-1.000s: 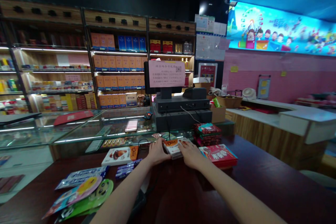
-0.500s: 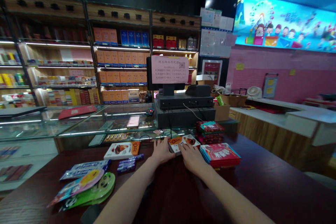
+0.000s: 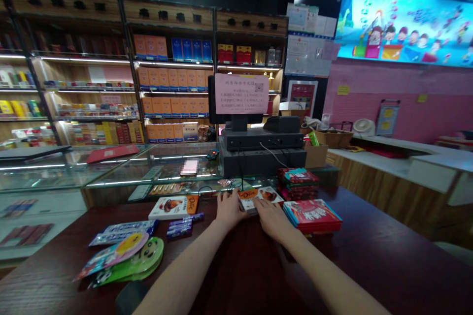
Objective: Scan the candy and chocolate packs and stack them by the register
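Both my arms reach forward over a dark wooden counter (image 3: 369, 256). My left hand (image 3: 229, 207) and my right hand (image 3: 271, 216) rest on the near edge of a small stack of white and orange chocolate boxes (image 3: 260, 197), fingers stretched flat against it. A matching white and orange box (image 3: 173, 206) lies alone to the left. Red flat packs (image 3: 314, 214) are stacked just right of my right hand, with another red and green stack (image 3: 297, 182) behind them.
A cash register with a pink notice (image 3: 258, 133) stands behind the boxes. A glass display case (image 3: 111, 172) runs to the left, shelves of cartons behind it. Purple bars (image 3: 181, 226) and colourful snack bags (image 3: 121, 256) lie at the left of the counter.
My hands have slid back slightly, uncovering more of the top box. The camera has shifted a little, so the scene sits further right.
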A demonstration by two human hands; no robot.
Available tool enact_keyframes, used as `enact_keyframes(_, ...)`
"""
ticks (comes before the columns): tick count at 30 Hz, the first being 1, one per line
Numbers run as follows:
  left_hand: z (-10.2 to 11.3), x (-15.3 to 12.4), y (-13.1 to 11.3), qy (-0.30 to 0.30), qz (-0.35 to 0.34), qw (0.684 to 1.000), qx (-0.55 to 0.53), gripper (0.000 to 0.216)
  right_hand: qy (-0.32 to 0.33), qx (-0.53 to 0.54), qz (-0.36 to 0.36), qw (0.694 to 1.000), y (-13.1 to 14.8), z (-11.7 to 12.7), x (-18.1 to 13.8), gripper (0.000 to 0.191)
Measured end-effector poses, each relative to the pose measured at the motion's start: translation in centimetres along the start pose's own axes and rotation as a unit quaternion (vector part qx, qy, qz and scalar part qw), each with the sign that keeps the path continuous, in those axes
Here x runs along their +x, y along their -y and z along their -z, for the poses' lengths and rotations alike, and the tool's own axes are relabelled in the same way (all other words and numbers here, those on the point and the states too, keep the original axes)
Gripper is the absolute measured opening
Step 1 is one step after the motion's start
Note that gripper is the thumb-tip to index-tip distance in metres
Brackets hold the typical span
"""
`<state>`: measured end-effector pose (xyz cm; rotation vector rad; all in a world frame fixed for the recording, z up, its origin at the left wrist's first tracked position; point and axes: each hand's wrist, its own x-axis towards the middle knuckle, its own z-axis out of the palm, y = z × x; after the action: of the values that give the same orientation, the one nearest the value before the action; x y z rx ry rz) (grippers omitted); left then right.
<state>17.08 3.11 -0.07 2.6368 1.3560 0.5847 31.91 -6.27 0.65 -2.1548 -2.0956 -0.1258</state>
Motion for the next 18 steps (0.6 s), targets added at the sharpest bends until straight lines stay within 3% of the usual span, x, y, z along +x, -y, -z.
enact_keyframes(18, -1.6, 1.1, -0.6, 0.015, -0.004, 0.999, 0.043, 0.066, 0.013, 0.009, -0.014, 1.0, 0.0, 0.4, 0.0, 0.063)
